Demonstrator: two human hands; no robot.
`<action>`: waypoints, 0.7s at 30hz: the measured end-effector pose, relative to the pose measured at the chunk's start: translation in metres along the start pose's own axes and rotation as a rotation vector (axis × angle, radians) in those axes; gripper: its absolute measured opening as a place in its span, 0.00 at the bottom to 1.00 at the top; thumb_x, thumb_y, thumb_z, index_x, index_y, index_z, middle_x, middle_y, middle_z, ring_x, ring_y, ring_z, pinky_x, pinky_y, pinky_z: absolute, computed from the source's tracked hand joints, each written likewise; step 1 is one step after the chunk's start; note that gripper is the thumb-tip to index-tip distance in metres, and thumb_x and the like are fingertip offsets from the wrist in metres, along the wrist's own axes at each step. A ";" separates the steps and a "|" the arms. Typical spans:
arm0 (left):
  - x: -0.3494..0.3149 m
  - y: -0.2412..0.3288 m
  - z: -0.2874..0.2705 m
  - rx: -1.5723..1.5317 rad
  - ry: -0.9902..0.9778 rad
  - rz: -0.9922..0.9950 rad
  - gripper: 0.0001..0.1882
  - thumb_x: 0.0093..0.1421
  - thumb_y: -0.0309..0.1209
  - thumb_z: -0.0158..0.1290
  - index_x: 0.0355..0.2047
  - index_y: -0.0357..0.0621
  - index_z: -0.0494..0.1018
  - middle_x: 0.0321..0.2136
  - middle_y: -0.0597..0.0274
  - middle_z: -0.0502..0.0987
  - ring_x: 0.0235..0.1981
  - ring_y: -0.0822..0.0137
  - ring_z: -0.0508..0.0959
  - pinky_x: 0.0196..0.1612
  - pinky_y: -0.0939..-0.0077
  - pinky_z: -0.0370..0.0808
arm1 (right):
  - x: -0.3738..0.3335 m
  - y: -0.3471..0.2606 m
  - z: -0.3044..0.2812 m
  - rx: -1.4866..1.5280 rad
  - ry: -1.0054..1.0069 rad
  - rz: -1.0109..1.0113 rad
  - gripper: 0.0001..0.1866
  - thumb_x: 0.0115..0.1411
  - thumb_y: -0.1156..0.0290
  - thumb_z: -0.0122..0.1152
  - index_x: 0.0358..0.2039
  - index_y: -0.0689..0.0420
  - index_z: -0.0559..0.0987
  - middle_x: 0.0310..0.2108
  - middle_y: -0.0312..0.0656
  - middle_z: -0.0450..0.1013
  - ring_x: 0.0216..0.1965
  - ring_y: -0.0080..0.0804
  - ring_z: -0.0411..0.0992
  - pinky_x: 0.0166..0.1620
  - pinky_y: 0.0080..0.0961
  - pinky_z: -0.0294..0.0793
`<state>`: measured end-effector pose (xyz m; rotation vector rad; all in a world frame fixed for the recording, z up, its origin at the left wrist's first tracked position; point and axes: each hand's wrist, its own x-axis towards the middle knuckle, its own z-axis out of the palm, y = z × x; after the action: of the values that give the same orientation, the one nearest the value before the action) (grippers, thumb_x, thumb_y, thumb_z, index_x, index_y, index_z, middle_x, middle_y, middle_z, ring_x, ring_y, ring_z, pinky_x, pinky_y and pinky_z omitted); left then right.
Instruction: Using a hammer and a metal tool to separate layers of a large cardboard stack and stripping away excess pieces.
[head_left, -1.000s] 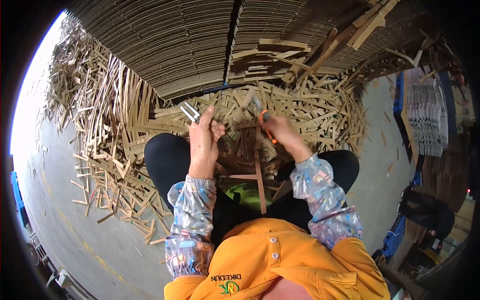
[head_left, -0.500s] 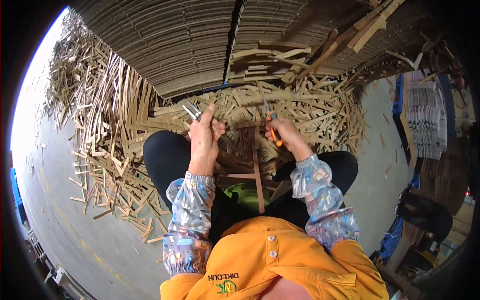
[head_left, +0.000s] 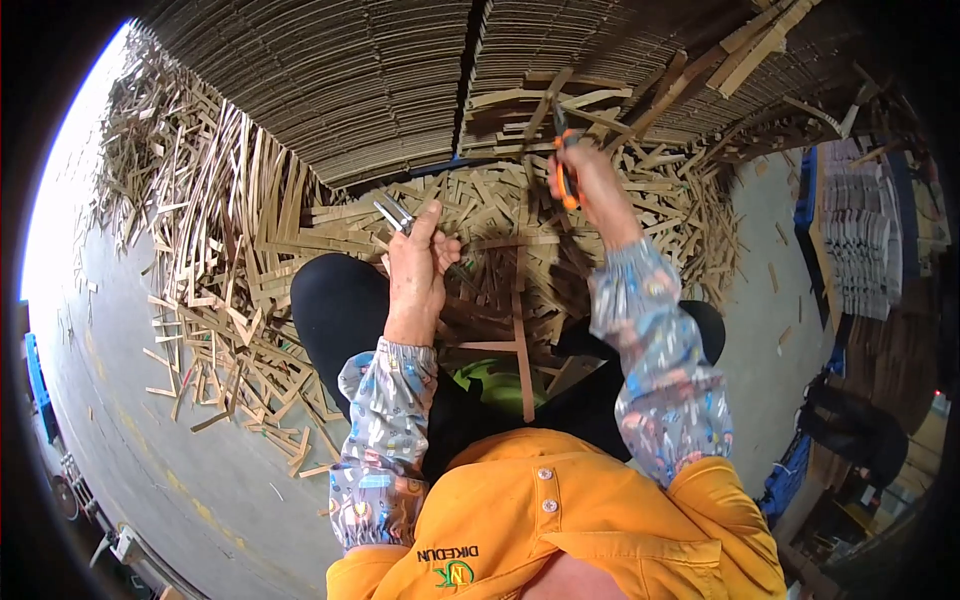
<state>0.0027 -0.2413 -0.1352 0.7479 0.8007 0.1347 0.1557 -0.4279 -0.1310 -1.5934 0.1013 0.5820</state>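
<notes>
My left hand (head_left: 415, 275) is closed round a silver metal tool (head_left: 394, 213) with two prongs that stick out past the thumb; its handle is hidden in the palm. My right hand (head_left: 592, 185) grips pliers (head_left: 566, 168) with orange and black handles, jaws pointing away from me. At the jaws stands a brown cardboard strip (head_left: 547, 103), in front of the lower part of a tall stack of cardboard sheets (head_left: 520, 45). Whether the jaws clamp that strip, I cannot tell. Below both hands lies a heap of cut cardboard strips (head_left: 480, 200).
Another cardboard stack (head_left: 330, 90) rises at the far left, split from its neighbour by a dark gap. Strips (head_left: 240, 350) spill over the grey floor (head_left: 150, 400) on the left. At right are a blue pallet (head_left: 806, 190) and stacked sheets (head_left: 865, 230). Between my legs shows something green (head_left: 490, 385).
My right hand has moved away from me, up to the cardboard stack, with the pliers still in it. My left hand has hardly moved. A strip now stands at the pliers' jaws.
</notes>
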 end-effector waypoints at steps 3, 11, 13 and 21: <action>0.002 -0.001 0.004 -0.010 -0.024 0.000 0.12 0.56 0.36 0.56 0.26 0.44 0.66 0.15 0.68 0.67 0.14 0.73 0.71 0.17 0.83 0.70 | -0.040 0.046 0.002 -0.028 -0.020 0.213 0.12 0.57 0.69 0.50 0.35 0.65 0.74 0.26 0.40 0.71 0.22 0.25 0.70 0.25 0.20 0.70; 0.001 -0.003 0.001 0.002 -0.038 0.009 0.11 0.56 0.35 0.55 0.25 0.43 0.67 0.13 0.69 0.66 0.13 0.73 0.71 0.18 0.82 0.70 | -0.004 0.007 -0.006 -0.109 0.020 0.053 0.13 0.55 0.69 0.49 0.38 0.63 0.74 0.34 0.39 0.73 0.36 0.24 0.68 0.41 0.24 0.66; 0.002 -0.004 0.009 0.013 -0.034 -0.002 0.12 0.56 0.35 0.56 0.23 0.43 0.68 0.13 0.69 0.66 0.13 0.73 0.71 0.18 0.81 0.70 | 0.020 -0.002 -0.016 -0.031 0.135 -0.024 0.10 0.52 0.67 0.53 0.27 0.61 0.74 0.21 0.32 0.63 0.21 0.20 0.57 0.23 0.19 0.55; 0.001 -0.001 0.003 -0.005 -0.024 0.018 0.12 0.56 0.35 0.56 0.22 0.45 0.66 0.13 0.69 0.66 0.13 0.72 0.71 0.18 0.81 0.70 | -0.007 -0.015 -0.004 0.158 -0.019 -0.062 0.09 0.54 0.70 0.50 0.29 0.64 0.72 0.23 0.41 0.70 0.19 0.26 0.69 0.19 0.20 0.70</action>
<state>0.0053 -0.2439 -0.1348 0.7507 0.7701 0.1438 0.1569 -0.4313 -0.1150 -1.4323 0.0818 0.5277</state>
